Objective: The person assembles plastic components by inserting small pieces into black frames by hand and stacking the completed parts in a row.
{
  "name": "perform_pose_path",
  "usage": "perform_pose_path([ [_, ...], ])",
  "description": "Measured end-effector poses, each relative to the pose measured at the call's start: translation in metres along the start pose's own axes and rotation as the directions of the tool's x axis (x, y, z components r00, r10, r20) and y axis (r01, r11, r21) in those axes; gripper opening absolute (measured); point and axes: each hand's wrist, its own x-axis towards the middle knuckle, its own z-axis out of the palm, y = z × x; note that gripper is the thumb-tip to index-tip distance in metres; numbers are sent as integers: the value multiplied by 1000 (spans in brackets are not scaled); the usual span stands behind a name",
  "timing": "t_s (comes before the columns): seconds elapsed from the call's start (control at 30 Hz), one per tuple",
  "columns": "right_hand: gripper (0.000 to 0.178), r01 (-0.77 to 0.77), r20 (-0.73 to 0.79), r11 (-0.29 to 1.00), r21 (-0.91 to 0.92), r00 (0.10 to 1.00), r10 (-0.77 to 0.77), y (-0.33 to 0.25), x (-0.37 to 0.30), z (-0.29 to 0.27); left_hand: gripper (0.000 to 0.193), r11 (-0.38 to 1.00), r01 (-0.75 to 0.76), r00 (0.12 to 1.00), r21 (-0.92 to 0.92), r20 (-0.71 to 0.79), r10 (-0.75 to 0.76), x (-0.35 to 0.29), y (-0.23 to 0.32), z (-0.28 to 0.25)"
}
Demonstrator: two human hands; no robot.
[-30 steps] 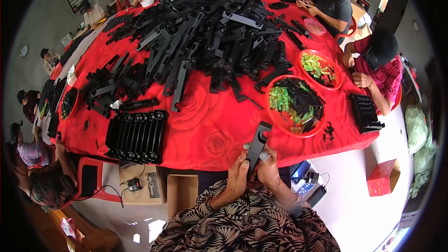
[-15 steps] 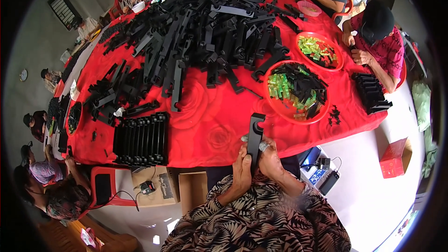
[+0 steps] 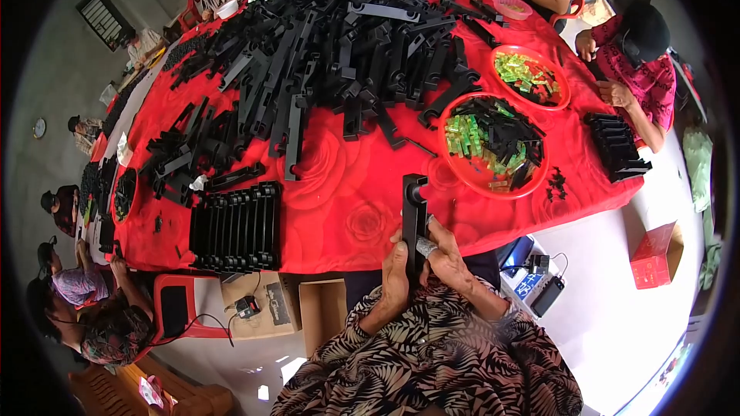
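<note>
Over the near edge of the table I hold a long black plastic bar [image 3: 414, 219] nearly upright, its hooked, notched end pointing away from me. My left hand [image 3: 395, 277] is closed around its lower left side, thumb laid along it. On the other side my right hand [image 3: 449, 260] is closed against the bar, with silvery wrapping on a finger or thumb. My palms and the bar hide what the right fingertips touch. Left of my hands lies a neat row of similar black bars [image 3: 235, 227].
A big heap of black bars [image 3: 339, 54] covers the red tablecloth's [image 3: 362, 162] middle. To the right stand a red basin [image 3: 443, 150] of green and black pieces and a second basin [image 3: 569, 92]. A co-worker [image 3: 647, 69] sits at the right; other people sit around. A carton [image 3: 324, 312] is below the edge.
The bar has turned in my hands, showing a narrower side, and its far end has shifted slightly left and away. My right hand has moved a little along it. The whole view has shifted slightly.
</note>
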Motion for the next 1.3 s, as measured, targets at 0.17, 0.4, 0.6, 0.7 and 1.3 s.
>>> perform_pose_path([
  [0.17, 37, -32, 39, 998, 55, 999, 30, 1, -4, 4, 47, 998, -53, 998, 22, 21, 52, -1, -5, -8],
  [0.4, 29, 87, -65, 996, 15, 994, -86, 4, -6, 10, 47, 986, -99, 989, 136, -97, 112, -2, -3, 3],
  [0.6, 25, -51, -64, 966, 255, 996, 70, 21, -2, 5, 46, 950, -168, 977, 262, -84, 196, -2, -22, -8],
  [0.7, 23, -78, -76, 974, 214, 992, 96, 18, -2, 3, 46, 978, -70, 993, 195, -78, 86, -2, 1, 5],
  [1.3, 66, 393, 333, 72, -917, 851, -407, -9, -23, -33, 43, 657, 273, 836, 703, 164, -523, 1, 77, -37],
])
